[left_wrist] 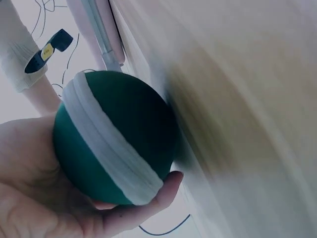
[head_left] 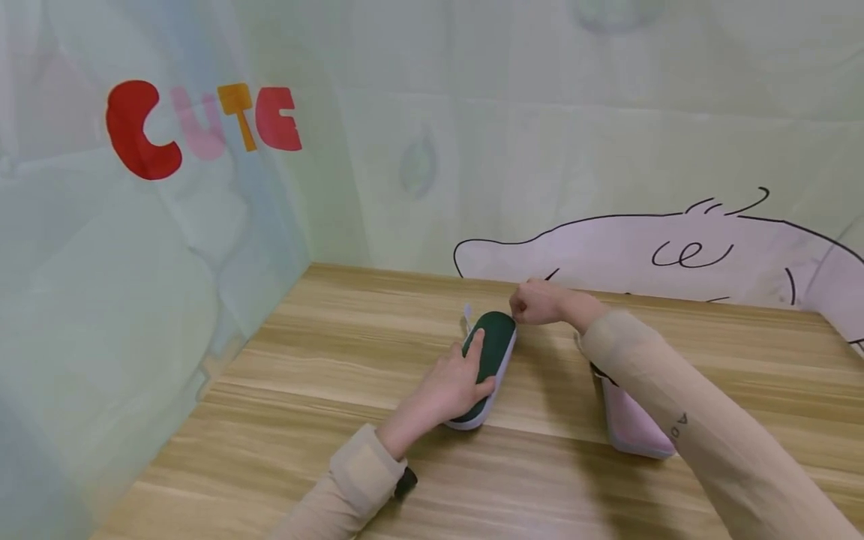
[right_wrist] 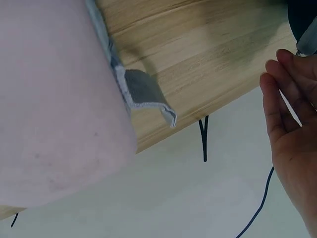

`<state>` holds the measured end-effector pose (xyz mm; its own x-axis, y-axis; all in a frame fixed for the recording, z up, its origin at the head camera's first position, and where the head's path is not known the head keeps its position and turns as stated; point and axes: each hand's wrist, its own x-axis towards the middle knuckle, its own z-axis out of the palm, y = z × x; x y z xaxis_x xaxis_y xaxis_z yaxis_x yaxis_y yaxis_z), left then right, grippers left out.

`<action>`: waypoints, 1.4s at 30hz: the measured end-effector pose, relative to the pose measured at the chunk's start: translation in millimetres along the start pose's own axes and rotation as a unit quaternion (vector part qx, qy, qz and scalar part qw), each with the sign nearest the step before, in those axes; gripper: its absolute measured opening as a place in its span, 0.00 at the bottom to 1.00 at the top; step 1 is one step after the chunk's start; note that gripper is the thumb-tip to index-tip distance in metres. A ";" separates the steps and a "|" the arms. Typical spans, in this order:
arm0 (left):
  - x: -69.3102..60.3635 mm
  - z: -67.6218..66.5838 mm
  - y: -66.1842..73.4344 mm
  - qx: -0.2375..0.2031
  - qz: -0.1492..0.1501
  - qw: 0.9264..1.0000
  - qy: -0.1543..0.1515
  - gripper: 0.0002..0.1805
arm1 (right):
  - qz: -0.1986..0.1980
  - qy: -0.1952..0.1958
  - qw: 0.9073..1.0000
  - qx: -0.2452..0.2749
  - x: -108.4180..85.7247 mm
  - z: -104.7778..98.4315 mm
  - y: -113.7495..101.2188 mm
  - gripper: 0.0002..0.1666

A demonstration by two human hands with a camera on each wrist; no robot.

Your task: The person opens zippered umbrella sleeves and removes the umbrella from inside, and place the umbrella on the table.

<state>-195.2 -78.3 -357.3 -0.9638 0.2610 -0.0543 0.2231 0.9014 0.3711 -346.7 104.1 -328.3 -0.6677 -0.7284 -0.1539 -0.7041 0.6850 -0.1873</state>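
Observation:
A dark green pencil case (head_left: pixel 498 337) with a pale zip band (left_wrist: pixel 111 141) lies lengthwise on the wooden table. My left hand (head_left: pixel 448 386) grips it from above, its index finger stretched along the top; the left wrist view shows fingers wrapped round the near end. At the case's far right corner is my right hand (head_left: pixel 540 301), fingers curled. In the right wrist view its fingertips (right_wrist: pixel 285 55) meet beside the case's zip and seem to pinch the zip pull, mostly hidden. A small pale tab (head_left: pixel 467 311) sticks up at the case's far left side.
A pink case (head_left: pixel 634 424) with a grey edge lies to the right, partly under my right forearm. It has a grey fabric tab (right_wrist: pixel 148 91). Printed backdrop sheets (head_left: pixel 405 112) stand along the left and back edges of the table (head_left: pixel 304 360).

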 end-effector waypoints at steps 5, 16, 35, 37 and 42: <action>1.6 -1.9 -4.2 -0.026 0.004 1.000 -0.007 0.42 | -0.012 0.022 1.000 0.003 2.3 3.6 -0.2 0.09; 9.7 -9.9 -1.2 -0.013 0.003 1.000 0.019 0.38 | -0.012 0.054 0.998 0.021 2.9 6.0 -2.7 0.10; 11.6 -9.8 2.2 0.001 -0.020 1.000 0.014 0.38 | -0.012 0.056 0.998 0.022 -7.3 6.1 -2.9 0.08; 12.2 -10.2 1.8 0.002 -0.019 1.000 0.014 0.37 | -0.013 0.057 0.998 0.026 -8.7 5.5 -3.5 0.08; 12.7 -10.7 1.3 0.002 -0.020 1.000 0.014 0.38 | -0.019 0.066 0.997 0.023 -12.0 5.2 -4.8 0.08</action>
<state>-208.7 -77.5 -347.6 -0.9755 0.2155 -0.0438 0.1851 0.9125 0.3648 -334.1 109.5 -330.6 -0.6692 -0.7429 -0.0176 -0.7193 0.6535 -0.2359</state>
